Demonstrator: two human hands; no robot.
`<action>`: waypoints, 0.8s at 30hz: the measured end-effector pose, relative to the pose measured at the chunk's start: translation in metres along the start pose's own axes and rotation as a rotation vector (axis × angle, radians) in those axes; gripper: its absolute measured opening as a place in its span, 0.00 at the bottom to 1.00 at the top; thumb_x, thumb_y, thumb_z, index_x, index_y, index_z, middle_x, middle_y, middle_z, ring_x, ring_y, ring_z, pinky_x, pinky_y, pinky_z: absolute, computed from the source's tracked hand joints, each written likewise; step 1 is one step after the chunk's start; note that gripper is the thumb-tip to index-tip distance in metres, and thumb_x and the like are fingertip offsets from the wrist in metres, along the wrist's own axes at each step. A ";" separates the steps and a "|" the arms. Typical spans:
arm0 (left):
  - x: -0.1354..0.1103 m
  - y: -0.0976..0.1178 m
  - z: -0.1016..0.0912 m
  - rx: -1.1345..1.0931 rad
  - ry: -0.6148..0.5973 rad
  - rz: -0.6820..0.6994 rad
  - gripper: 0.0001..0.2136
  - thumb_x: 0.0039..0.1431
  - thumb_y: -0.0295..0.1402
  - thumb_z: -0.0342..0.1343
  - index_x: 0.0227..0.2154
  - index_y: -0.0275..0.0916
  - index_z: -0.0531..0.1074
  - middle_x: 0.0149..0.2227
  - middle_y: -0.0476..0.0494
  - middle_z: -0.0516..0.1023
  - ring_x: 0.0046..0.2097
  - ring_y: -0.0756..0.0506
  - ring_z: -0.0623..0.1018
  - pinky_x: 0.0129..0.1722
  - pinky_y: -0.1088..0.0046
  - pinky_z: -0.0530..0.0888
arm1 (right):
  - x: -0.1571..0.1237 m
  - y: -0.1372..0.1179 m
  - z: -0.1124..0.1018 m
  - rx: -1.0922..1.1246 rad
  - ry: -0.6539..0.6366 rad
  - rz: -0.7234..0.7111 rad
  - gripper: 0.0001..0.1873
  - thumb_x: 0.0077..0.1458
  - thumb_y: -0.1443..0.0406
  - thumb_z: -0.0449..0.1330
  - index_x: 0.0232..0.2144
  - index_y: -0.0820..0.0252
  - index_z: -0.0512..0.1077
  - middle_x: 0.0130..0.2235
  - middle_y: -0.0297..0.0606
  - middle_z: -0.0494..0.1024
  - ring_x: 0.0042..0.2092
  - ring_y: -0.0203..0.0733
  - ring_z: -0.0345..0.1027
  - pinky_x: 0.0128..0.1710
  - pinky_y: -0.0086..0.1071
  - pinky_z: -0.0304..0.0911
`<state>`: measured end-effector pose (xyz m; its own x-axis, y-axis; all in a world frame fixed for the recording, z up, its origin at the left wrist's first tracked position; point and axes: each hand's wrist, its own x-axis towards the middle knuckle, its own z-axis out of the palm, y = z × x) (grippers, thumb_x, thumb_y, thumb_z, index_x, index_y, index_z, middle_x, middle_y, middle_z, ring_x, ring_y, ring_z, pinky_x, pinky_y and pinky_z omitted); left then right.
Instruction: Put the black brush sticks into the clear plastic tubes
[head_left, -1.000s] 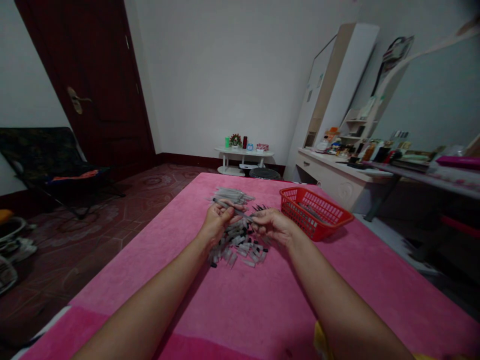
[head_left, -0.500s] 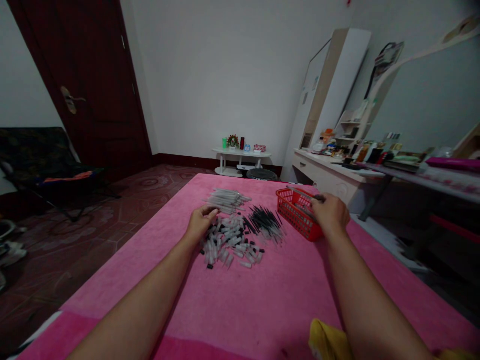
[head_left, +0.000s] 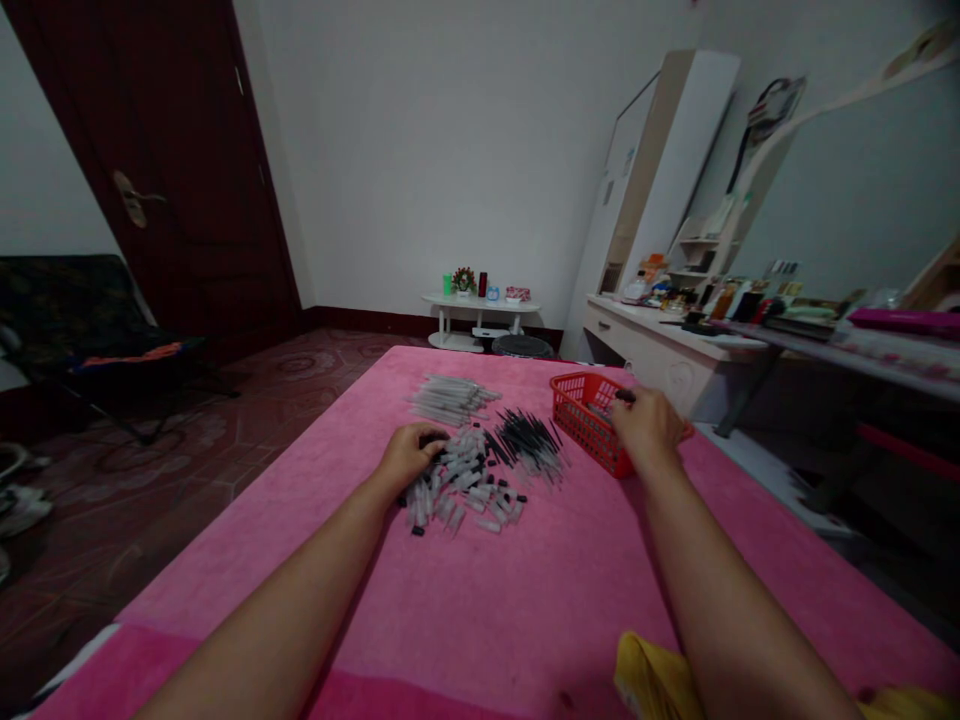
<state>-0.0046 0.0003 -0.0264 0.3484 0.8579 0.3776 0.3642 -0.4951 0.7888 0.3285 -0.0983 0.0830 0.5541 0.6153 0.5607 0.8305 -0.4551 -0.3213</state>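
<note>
Fingers of my right hand (head_left: 651,428) grip a dark-ended pen (head_left: 625,396) over the perforated red plastic basket (head_left: 589,434). My left hand (head_left: 407,456) curls at heaped translucent caps (head_left: 466,470); gripping any, I cannot tell. Beyond, on plush pink cloth (head_left: 465,610): 2 bunches, slender black refills (head_left: 523,438), pale tubular barrels (head_left: 450,400).

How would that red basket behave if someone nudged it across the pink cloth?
The basket is probably light for its size, since its walls are full of holes. It seems unlikely to tip, being low and broad. On the plush-looking cloth, it may drag rather than glide.
</note>
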 end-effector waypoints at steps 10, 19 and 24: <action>-0.002 0.005 0.003 -0.077 0.024 0.016 0.11 0.52 0.33 0.55 0.37 0.35 0.76 0.37 0.40 0.80 0.39 0.44 0.79 0.41 0.68 0.75 | -0.046 -0.065 0.025 0.298 -0.369 -0.476 0.11 0.50 0.67 0.57 0.35 0.58 0.77 0.37 0.38 0.80 0.38 0.39 0.71 0.38 0.28 0.61; 0.014 -0.006 -0.007 0.132 0.119 0.090 0.22 0.62 0.41 0.42 0.52 0.34 0.69 0.55 0.38 0.71 0.57 0.42 0.68 0.59 0.60 0.63 | -0.067 -0.067 0.053 0.109 -0.494 -0.504 0.12 0.51 0.65 0.57 0.39 0.56 0.77 0.42 0.39 0.79 0.46 0.42 0.70 0.44 0.29 0.59; 0.020 -0.016 -0.010 0.298 -0.021 0.058 0.25 0.64 0.42 0.36 0.58 0.33 0.61 0.59 0.38 0.64 0.61 0.43 0.64 0.61 0.61 0.58 | -0.069 -0.064 0.057 0.076 -0.494 -0.493 0.13 0.50 0.64 0.58 0.39 0.55 0.76 0.43 0.39 0.78 0.47 0.44 0.70 0.43 0.31 0.60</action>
<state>-0.0121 0.0267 -0.0264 0.3928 0.8254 0.4054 0.5796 -0.5645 0.5877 0.2404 -0.0747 0.0211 0.0583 0.9670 0.2479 0.9834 -0.0128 -0.1812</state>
